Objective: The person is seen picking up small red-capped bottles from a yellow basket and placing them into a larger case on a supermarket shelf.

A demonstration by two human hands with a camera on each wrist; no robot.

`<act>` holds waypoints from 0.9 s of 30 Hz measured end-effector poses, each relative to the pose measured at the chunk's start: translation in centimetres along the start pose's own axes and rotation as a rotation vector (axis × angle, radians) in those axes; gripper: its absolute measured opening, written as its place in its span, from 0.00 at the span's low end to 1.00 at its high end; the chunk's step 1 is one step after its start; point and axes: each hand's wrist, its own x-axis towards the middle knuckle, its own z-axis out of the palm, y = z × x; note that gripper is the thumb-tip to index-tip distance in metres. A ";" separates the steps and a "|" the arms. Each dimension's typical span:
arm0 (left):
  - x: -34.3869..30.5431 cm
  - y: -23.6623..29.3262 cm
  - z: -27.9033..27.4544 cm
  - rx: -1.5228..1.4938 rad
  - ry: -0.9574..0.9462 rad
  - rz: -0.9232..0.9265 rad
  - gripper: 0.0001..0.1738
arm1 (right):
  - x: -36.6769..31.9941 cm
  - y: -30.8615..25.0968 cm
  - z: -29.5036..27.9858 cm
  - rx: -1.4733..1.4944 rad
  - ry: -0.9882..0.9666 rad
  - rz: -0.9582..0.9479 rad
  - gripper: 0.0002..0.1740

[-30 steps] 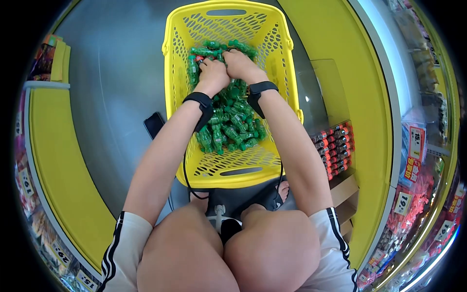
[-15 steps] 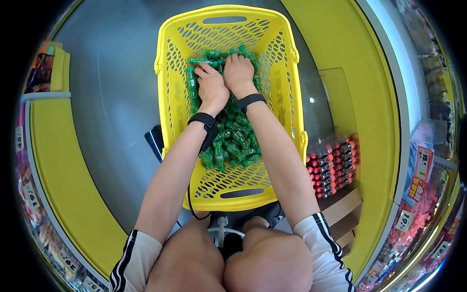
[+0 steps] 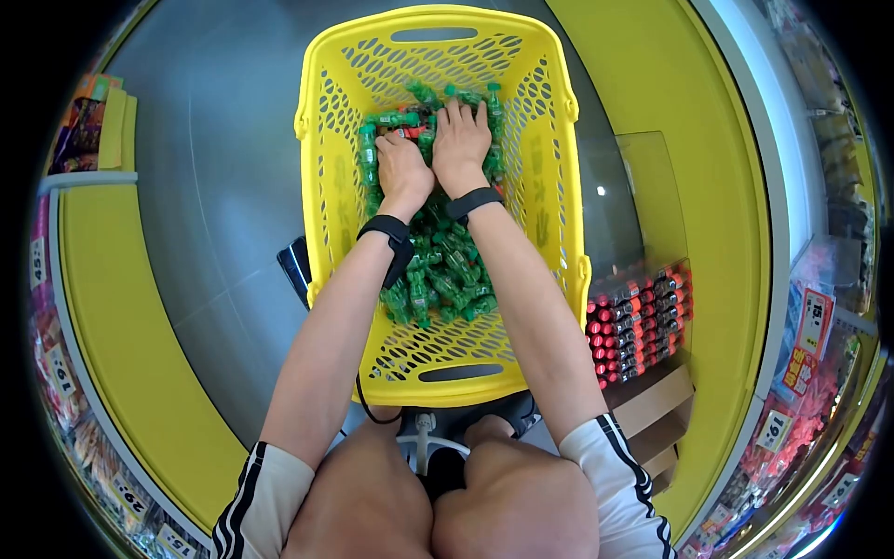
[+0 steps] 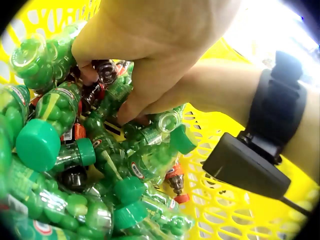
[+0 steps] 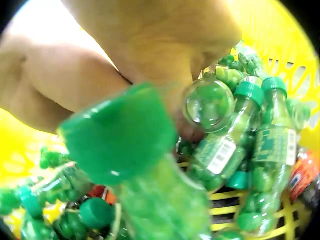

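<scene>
Many small green-capped bottles (image 3: 456,252) of green balls lie piled in a yellow basket (image 3: 545,186). My left hand (image 3: 405,172) reaches down into the far-left part of the pile. Its thumb and a finger close round a dark brown bottle (image 4: 106,71), whose round base shows between them in the left wrist view. Beside it, my right hand (image 3: 461,144) lies with spread fingers over green bottles. In the right wrist view, a round bottle base (image 5: 207,105) sits against its fingers, whose tips are partly hidden; I cannot tell whether they grip it. A blurred green cap (image 5: 120,135) fills the foreground.
A clear box of dark bottles with red caps (image 3: 643,321) stands right of the basket, above cardboard boxes (image 3: 652,401). A phone (image 3: 294,265) lies on the floor at left. Yellow shelf edges (image 3: 121,317) curve along both sides, with packaged goods beyond.
The basket shifts lower in the head view, then stays about level. The left hand and a red-labelled bottle move slightly right. The right fingers spread, and an upright green-capped bottle shows beside them.
</scene>
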 end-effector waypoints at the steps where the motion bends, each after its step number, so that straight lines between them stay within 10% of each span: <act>1: -0.1 0.3 -0.2 0.000 -0.001 0.002 0.43 | -0.1 0.3 -0.1 -0.042 0.087 -0.026 0.20; 5: 0.3 0.1 0.0 -0.148 -0.069 -0.069 0.51 | 1.5 1.2 -2.1 0.089 -0.196 -0.081 0.30; 10: 1.6 -0.3 -1.2 -0.238 -0.299 -0.179 0.60 | 2.1 2.9 -1.4 0.297 -0.100 -0.109 0.36; 27: 1.1 0.3 -1.9 -0.110 -0.268 -0.148 0.59 | 1.5 4.0 -1.1 0.534 -0.458 -0.097 0.40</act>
